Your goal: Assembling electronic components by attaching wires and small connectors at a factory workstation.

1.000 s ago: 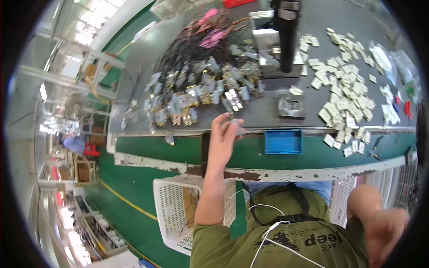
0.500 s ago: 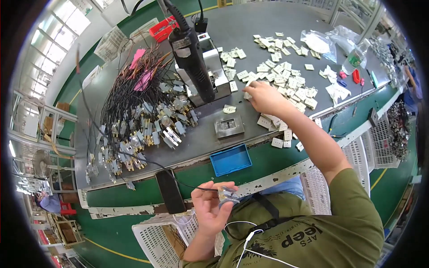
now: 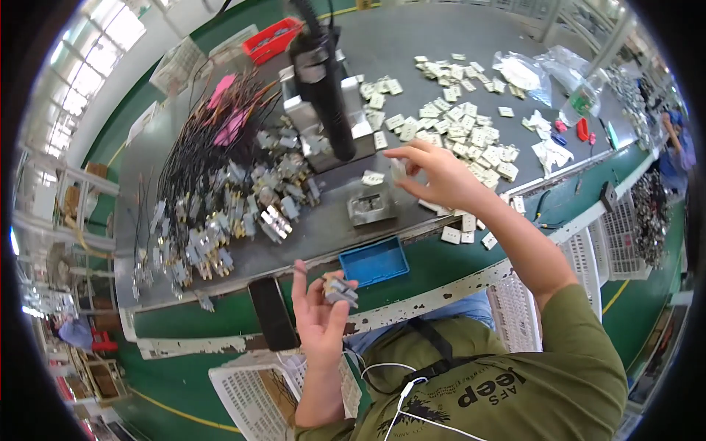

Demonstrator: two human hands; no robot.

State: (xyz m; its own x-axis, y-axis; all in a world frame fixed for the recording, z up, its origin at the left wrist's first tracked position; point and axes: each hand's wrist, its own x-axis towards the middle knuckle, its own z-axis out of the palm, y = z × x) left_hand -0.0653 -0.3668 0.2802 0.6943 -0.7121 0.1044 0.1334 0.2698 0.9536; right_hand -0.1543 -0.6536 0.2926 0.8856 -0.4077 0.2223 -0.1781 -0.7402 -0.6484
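My left hand [image 3: 321, 323] is in front of the table edge. Its thumb and fingers hold a grey plug insert [image 3: 343, 291] with metal parts. Over the table, the fingertips of my right hand [image 3: 445, 176] pinch a small cream plastic cover [image 3: 398, 169], blurred and partly hidden. Just left of that hand sits a metal fixture block [image 3: 371, 206] with a slot on top. A loose cream piece [image 3: 373, 178] lies behind the block. Many similar cream covers [image 3: 467, 132] are heaped beyond my right hand.
A bundle of black cables with grey plug inserts [image 3: 235, 198] covers the left side. A black cylindrical tool [image 3: 323, 88] stands before a metal machine [image 3: 357, 110]. Near the front edge are a blue tray [image 3: 373, 278] and a dark phone [image 3: 272, 312]. A red bin [image 3: 271, 42] stands behind.
My right hand has come away from the heap of covers toward the fixture block, carrying a cover. My left hand has risen and moved left with the plug insert, its index finger now extended.
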